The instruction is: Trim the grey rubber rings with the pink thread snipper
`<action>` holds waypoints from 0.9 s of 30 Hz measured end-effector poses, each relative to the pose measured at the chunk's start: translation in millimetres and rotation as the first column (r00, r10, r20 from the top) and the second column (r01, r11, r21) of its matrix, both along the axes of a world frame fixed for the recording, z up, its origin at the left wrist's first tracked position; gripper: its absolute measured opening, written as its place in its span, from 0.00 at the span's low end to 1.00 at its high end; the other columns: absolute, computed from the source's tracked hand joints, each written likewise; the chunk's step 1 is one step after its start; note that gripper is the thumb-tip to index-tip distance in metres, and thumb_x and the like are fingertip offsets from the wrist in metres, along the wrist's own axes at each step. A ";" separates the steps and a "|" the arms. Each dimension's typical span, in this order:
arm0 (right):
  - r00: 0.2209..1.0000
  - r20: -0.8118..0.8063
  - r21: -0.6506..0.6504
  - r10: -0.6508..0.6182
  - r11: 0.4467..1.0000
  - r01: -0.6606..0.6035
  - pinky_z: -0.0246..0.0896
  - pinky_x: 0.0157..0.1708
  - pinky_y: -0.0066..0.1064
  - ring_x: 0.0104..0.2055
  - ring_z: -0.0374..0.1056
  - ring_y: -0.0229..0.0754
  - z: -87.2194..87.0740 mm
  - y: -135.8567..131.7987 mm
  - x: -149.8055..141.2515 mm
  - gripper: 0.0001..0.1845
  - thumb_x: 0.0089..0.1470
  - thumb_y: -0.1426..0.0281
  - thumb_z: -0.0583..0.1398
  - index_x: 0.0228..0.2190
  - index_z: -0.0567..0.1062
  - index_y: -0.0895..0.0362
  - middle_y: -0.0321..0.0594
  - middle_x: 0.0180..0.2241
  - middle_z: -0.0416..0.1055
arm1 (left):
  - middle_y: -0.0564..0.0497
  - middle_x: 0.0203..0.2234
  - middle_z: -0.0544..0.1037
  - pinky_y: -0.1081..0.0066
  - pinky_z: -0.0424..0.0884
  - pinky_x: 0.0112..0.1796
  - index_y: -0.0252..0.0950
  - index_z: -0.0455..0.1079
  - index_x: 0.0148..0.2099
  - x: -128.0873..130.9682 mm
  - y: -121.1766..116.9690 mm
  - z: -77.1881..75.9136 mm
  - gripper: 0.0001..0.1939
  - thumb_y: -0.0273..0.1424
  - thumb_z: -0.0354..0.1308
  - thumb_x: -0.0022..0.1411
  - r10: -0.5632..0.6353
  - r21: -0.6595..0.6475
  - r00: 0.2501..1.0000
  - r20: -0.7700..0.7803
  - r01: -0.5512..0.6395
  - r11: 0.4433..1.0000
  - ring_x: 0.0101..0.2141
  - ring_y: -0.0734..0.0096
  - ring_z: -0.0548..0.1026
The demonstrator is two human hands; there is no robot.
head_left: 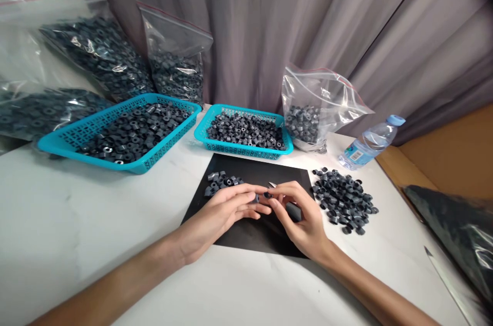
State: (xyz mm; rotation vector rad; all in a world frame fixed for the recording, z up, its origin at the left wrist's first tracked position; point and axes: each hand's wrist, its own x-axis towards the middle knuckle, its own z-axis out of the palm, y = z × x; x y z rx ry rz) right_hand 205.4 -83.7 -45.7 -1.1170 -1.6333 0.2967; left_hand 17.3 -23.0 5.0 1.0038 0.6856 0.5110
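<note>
Over the black mat (246,233) my two hands meet at the fingertips. My left hand (227,208) has its fingers stretched forward, with a small dark grey plastic piece (256,198) held between them. My right hand (302,215) pinches a small black ring-like piece (267,194) between thumb and forefinger, touching the left fingertips. A pointed metal tip (272,185) shows by the right fingers; the rest of that tool is hidden. Behind my left hand lies a small pile of grey hollow pieces (221,180) on the mat. Right of the mat spreads a larger pile of dark rings (342,197).
Two blue plastic baskets (142,166) (246,150) hold many grey pieces at the back. Zip bags of pieces stand behind at left (177,69) and right (306,120). A water bottle (365,144) stands right; a pointed strip (442,274) lies near the right edge.
</note>
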 end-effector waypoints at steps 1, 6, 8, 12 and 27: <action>1.000 -0.006 -0.001 0.001 1.000 -0.001 0.68 0.31 0.33 0.34 0.69 0.40 -0.3 -0.1 0.0 0.10 0.63 0.74 0.59 0.46 0.74 0.54 0.42 0.37 0.72 | 0.44 0.44 0.82 0.64 0.67 0.52 0.35 0.76 0.53 -0.4 0.0 0.2 0.15 0.34 0.57 0.68 -0.003 0.003 1.000 -0.002 0.003 1.000 0.48 0.60 0.78; 0.999 -0.039 -0.016 0.010 1.000 -0.011 0.68 0.31 0.33 0.35 0.69 0.41 -1.0 0.6 0.0 0.10 0.63 0.74 0.59 0.46 0.74 0.54 0.42 0.38 0.72 | 0.44 0.43 0.83 0.62 0.66 0.54 0.34 0.77 0.51 -2.3 1.4 0.7 0.14 0.34 0.57 0.68 0.014 -0.025 1.000 0.026 -0.013 1.000 0.48 0.60 0.78; 0.999 -0.037 -0.019 -0.003 1.000 0.002 0.67 0.31 0.33 0.35 0.69 0.41 -1.2 0.9 0.1 0.09 0.63 0.73 0.58 0.45 0.74 0.54 0.43 0.38 0.72 | 0.44 0.43 0.83 0.61 0.66 0.55 0.34 0.77 0.50 -3.0 2.7 0.5 0.14 0.34 0.57 0.68 0.019 -0.036 0.999 0.046 -0.017 0.999 0.47 0.60 0.78; 0.999 -0.030 -0.006 -0.031 0.999 0.031 0.67 0.31 0.33 0.35 0.68 0.41 -2.1 0.9 0.1 0.08 0.63 0.73 0.59 0.44 0.74 0.54 0.42 0.37 0.71 | 0.44 0.45 0.82 0.60 0.65 0.57 0.34 0.77 0.49 -3.6 4.6 -0.4 0.13 0.33 0.55 0.69 0.016 -0.054 0.996 0.083 -0.012 0.998 0.48 0.59 0.78; 0.998 0.006 0.068 -0.057 0.996 0.056 0.67 0.29 0.32 0.34 0.68 0.40 -2.0 -1.5 0.3 0.11 0.62 0.76 0.60 0.45 0.75 0.54 0.41 0.36 0.69 | 0.45 0.40 0.80 0.69 0.66 0.44 0.35 0.79 0.44 -1.6 3.7 -2.3 0.12 0.30 0.55 0.66 -0.007 -0.108 0.995 0.102 0.018 0.994 0.40 0.67 0.73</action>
